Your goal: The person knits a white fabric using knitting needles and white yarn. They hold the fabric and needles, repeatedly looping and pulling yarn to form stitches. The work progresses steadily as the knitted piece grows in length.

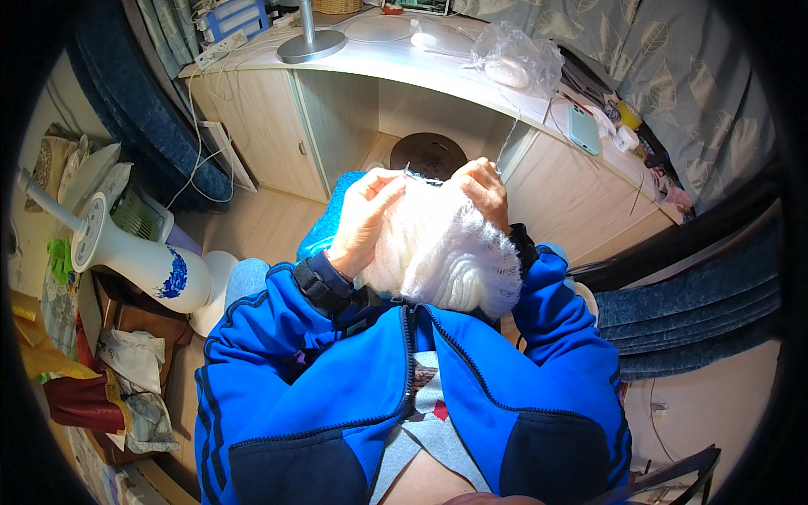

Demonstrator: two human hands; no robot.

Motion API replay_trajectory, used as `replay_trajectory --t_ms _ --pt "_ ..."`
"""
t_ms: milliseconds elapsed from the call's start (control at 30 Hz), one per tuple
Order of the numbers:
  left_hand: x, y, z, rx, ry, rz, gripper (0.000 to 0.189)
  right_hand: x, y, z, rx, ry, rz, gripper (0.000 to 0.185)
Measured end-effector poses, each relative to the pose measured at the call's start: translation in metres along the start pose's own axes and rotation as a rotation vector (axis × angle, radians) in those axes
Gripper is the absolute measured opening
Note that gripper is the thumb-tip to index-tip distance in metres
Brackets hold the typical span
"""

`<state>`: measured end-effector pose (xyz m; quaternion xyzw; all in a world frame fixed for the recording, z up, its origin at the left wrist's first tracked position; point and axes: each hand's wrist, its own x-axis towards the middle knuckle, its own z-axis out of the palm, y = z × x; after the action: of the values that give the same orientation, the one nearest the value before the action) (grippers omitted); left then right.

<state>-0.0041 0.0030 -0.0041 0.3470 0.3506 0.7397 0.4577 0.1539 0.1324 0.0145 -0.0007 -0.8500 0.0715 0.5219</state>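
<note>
A fluffy white piece of knitting [454, 252] hangs over my lap, its upper edge between my two hands. My left hand [366, 214] grips that edge, and the thin tip of a knitting needle [406, 168] sticks up by its fingertips. At the other end of the edge, my right hand [481, 187] is closed on the knitting, with the fingers curled; its needle is mostly hidden. A strand of white yarn [510, 137] runs from my right hand up to a clear plastic bag [521, 57] on the desk, where a ball of white yarn [507, 72] lies.
The curved white desk [391, 71] stands ahead, bearing a metal lamp base [311, 47], a light-blue phone [583, 129] and a white jar [625, 139]. A round dark stool top [428, 156] is beneath it. At left stands a white vase-shaped appliance [148, 268] with blue decoration.
</note>
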Motion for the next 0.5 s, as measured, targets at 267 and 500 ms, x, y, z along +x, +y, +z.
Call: replay_trajectory --t_ms 267,500 --pt "-0.009 -0.007 0.006 0.064 -0.132 -0.03 0.015 0.005 -0.008 0.0 0.044 -0.204 0.161 0.019" --pt "-0.011 -0.009 0.008 0.088 -0.111 -0.042 0.017 0.013 -0.011 -0.002 0.227 -0.187 0.144 0.031"
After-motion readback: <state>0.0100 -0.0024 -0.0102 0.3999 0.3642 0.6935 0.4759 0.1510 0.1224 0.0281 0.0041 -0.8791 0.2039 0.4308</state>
